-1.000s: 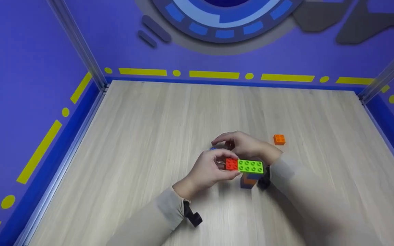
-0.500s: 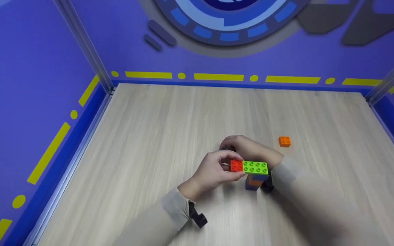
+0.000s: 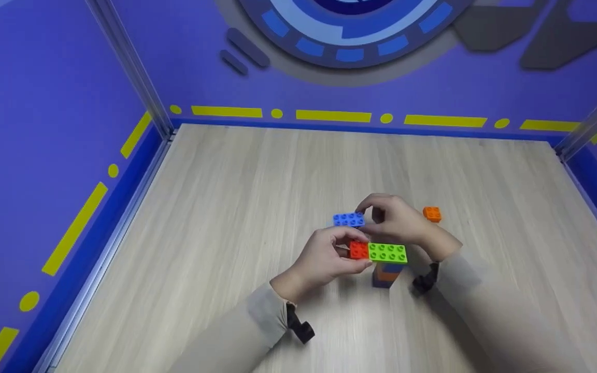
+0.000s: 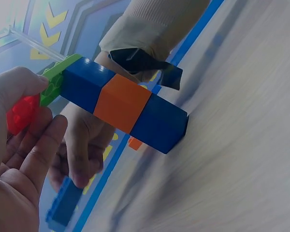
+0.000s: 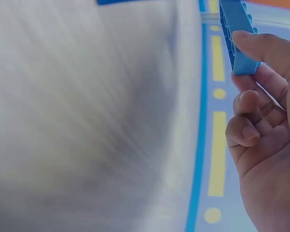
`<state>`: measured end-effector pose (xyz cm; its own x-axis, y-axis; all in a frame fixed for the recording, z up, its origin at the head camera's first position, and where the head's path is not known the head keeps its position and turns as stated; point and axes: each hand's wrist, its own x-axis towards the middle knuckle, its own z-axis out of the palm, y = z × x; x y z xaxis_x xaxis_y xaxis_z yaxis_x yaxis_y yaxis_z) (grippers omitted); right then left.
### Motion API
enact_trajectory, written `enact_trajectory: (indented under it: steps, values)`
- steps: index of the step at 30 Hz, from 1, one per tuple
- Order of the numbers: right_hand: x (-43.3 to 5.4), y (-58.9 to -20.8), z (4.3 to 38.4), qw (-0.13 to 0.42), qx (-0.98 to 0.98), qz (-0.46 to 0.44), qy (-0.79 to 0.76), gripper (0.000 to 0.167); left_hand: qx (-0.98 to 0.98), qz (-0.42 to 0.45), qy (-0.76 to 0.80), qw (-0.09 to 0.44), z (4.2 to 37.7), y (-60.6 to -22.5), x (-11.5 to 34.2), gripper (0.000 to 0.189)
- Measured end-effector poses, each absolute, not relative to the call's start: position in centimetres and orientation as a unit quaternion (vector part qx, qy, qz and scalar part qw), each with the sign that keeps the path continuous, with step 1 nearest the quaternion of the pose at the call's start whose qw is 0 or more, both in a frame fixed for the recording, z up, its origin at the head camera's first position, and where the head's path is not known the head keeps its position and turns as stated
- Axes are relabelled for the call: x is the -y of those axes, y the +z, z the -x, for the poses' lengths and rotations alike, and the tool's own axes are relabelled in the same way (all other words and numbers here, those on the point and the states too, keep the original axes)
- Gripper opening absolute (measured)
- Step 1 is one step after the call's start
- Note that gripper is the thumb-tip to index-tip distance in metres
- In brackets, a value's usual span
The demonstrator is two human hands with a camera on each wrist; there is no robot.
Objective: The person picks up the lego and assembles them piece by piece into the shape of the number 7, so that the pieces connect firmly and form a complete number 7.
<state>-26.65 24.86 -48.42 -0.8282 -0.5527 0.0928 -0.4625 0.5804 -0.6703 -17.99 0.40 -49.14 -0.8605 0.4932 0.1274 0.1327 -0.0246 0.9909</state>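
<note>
My left hand [image 3: 322, 259] pinches a red toy brick [image 3: 359, 250] between thumb and fingers. Against it lies a lime-green brick [image 3: 387, 253] with two rows of studs. Below the green brick runs a column [image 4: 123, 102] of blue, orange and blue bricks, partly covered in the head view. Whether its lower end touches the table cannot be told. Just beyond the left hand, my right hand [image 3: 399, 220] pinches a long blue brick [image 3: 349, 219] by its right end. In the right wrist view, thumb and fingers press on that blue brick [image 5: 240, 41], its remaining fingers curled.
A small orange brick [image 3: 432, 214] lies on the wooden table [image 3: 236, 207], right of the right hand. Purple-blue panels [image 3: 34, 119] with yellow markings enclose the table at the back and sides. Metal posts [image 3: 130, 67] stand at the back corners.
My right hand has moved right and slightly away from the left hand, bringing the long blue brick into full view. The left hand holds nearly the same place; the head view shifted slightly.
</note>
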Motion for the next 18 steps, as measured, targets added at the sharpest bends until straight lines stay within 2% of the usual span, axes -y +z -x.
enact_trajectory:
  steps: [4, 18]
  values:
    - [-26.1, -47.2, 25.7, 0.030, -0.879, 0.279, -0.386, 0.030, -0.691, -0.235, 0.671, 0.131, 18.1, -49.2, -0.3, 0.043]
    - [-28.1, -44.0, 21.2, -0.046, -0.843, 0.275, -0.460, 0.036, -0.716, -0.251, 0.643, 0.104, 18.2, -49.3, -0.1, 0.037]
